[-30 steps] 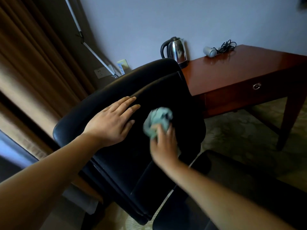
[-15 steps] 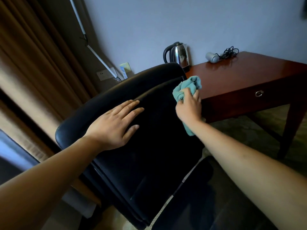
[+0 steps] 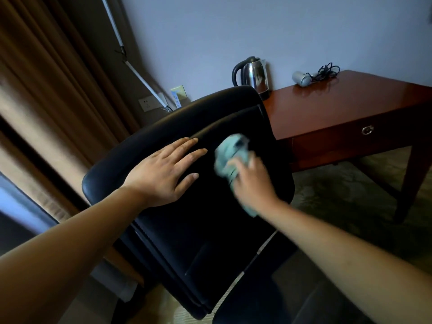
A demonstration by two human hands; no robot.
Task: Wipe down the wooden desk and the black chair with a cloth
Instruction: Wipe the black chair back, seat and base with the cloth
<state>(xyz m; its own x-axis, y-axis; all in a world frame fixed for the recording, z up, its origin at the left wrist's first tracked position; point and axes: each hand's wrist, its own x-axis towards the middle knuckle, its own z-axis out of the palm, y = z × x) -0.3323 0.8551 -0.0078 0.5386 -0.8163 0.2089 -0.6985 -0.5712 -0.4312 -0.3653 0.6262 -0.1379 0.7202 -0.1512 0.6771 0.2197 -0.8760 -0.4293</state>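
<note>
Both hands are on the backrest of the black padded leather chair [image 3: 187,230], which fills the middle of the view and leans toward the camera. Lying flat with fingers straight and slightly spread, the left hand [image 3: 163,174] rests palm-down on the upper left part of the backrest, just below the rounded top edge, and holds nothing. Just to its right, the right hand [image 3: 250,181] has its fingers curled round a bunched light teal cloth [image 3: 230,153] and presses it against the leather; the hand and the cloth are blurred, so the exact finger positions are hard to read. Part of the cloth sticks out above the knuckles, and a smaller fold shows below the wrist. Behind the chair on the right stands the glossy reddish-brown wooden desk [image 3: 350,108], its front drawer fitted with a small round metal ring pull [image 3: 367,130]. On the desk's far left corner, partly hidden by the chair top, sits a stainless steel electric kettle with a black handle [image 3: 253,74]. Further along the back edge lies a small grey hair dryer [image 3: 301,78] with its black cord [image 3: 326,70] coiled beside it. Brown pleated curtains [image 3: 46,101] hang at the left, and a white wall socket [image 3: 146,104] sits low on the wall near them.
</note>
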